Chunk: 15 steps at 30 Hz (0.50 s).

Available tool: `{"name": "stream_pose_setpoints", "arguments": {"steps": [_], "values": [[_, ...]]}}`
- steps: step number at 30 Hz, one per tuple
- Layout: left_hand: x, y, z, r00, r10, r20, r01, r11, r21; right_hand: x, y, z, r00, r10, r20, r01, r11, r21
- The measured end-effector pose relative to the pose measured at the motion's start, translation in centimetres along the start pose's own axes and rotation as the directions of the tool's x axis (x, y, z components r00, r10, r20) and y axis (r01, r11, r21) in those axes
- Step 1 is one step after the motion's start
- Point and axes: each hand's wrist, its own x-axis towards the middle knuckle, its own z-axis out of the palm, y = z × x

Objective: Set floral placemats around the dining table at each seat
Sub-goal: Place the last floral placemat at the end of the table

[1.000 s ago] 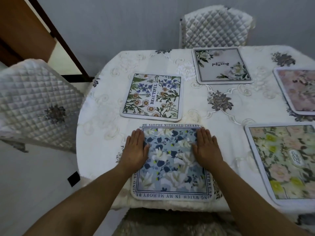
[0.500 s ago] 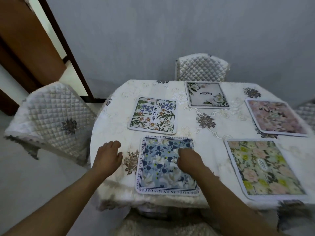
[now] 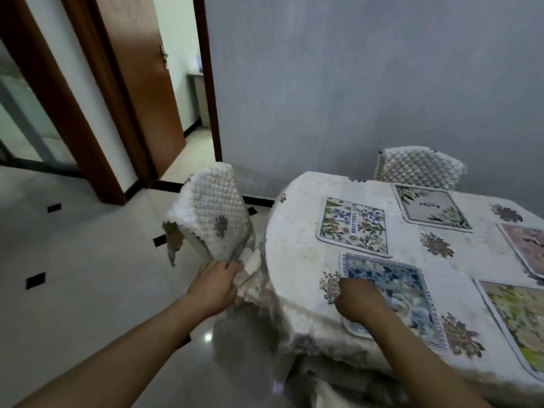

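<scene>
The left hand (image 3: 216, 285) reaches off the table's left side, its fingers curled against the lower edge of the quilted chair cover (image 3: 210, 214); whether they actually grip the fabric cannot be told, since the fingertips are hidden behind the hand. The right hand (image 3: 360, 298) rests on the near left part of the blue floral placemat (image 3: 403, 293), fingers bent loosely downward onto it, knuckles up, with nothing visibly pinched. That placemat lies flat at the nearest seat, close to the table's edge, on the white embroidered tablecloth (image 3: 297, 260). Just beyond it, almost touching its far edge, sits the green-bordered placemat (image 3: 353, 225) printed with the word BEAUTIFUL. Farther back lies the grey placemat (image 3: 431, 209), in front of the far quilted chair (image 3: 418, 167). At the right edge a pink placemat (image 3: 527, 245) and a yellow-green placemat (image 3: 518, 319) are partly cut off by the frame. An open wooden door (image 3: 141, 83) stands at the left.
</scene>
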Motion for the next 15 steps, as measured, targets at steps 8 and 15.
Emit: {"name": "stream_pose_setpoints", "arguments": {"steps": [8,15], "values": [[-0.4,-6.9,-3.3,0.999,-0.016,-0.033,0.018,0.998,0.053,1.4,-9.4,-2.8,0.996,-0.051,-0.070,0.046,0.996,-0.076],[4.2,-11.5,-3.5,0.999,0.021,-0.026,-0.020,0.998,0.058,7.7,-14.0,-4.4,0.993,-0.082,-0.085,0.076,0.995,-0.068]]}}
